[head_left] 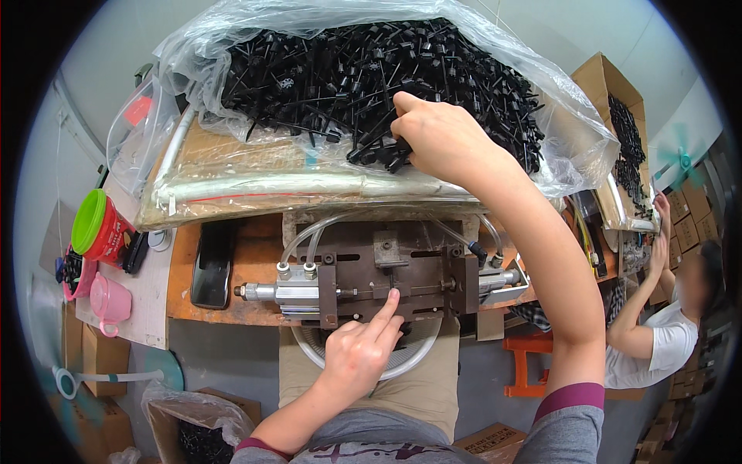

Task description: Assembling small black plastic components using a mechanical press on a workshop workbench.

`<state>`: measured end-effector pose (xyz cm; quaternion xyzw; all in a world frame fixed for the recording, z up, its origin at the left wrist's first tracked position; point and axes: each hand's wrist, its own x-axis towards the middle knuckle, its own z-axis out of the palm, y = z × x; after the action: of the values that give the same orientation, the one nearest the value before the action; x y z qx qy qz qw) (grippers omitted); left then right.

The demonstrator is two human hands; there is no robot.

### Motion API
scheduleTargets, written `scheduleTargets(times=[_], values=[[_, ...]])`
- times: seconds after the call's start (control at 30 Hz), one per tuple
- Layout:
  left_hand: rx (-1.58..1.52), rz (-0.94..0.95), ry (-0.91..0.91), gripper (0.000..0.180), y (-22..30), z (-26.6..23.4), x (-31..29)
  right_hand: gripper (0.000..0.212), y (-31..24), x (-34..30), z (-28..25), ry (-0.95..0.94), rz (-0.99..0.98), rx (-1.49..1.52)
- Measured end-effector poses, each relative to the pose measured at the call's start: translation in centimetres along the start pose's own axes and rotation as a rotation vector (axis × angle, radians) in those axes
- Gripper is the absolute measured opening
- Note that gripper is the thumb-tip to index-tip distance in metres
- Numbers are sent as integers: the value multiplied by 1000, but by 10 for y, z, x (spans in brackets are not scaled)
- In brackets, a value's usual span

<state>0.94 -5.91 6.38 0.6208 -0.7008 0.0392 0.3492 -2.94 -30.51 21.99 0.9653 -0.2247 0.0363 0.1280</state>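
Note:
My left hand (359, 352) points its index finger forward, the tip touching the middle of a dark metal fixture (421, 298) with silver air cylinders at both ends. Its other fingers curl under, and what lies beneath them is partly hidden. My right hand (440, 135) reaches over the front of a heap of black plastic parts with thin stems (309, 77). Its fingers are closed around some of these black parts (390, 155) at the heap's near edge. The heap lies in a large carton lined with clear plastic film (247, 185).
A black phone (212, 264) lies left of the fixture on the wooden bench (255, 309). Farther left stand a red tub with a green rim (100, 232) and a pink cup (110, 301). A white-rimmed basket (425, 348) sits over my lap. Another person (657, 332) works at right.

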Motion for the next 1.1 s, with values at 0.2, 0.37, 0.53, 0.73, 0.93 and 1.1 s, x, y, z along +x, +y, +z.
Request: scheduleTargets(times=[0.2, 0.37, 0.53, 0.73, 0.93, 1.1], values=[[-13, 33, -5, 22, -2, -2, 1, 28, -6, 1, -4, -50, -38, 34], [-16, -17, -2, 22, 0, 0, -1, 33, -10, 14, -2, -189, 6, 8], [-113, -31, -10, 23, 2, -7, -4, 29, 1, 16, 1, -63, -3, 89], [-323, -79, -90, 24, 13, -20, -20, 42, 0, 10, -11, -96, 3, 266], [-424, -41, -228, 22, 19, -20, -39, 50, -12, 15, -10, -159, -55, 197], [-459, -56, -303, 20, 14, -8, -61, 47, -10, 12, -1, -50, -117, 215]])
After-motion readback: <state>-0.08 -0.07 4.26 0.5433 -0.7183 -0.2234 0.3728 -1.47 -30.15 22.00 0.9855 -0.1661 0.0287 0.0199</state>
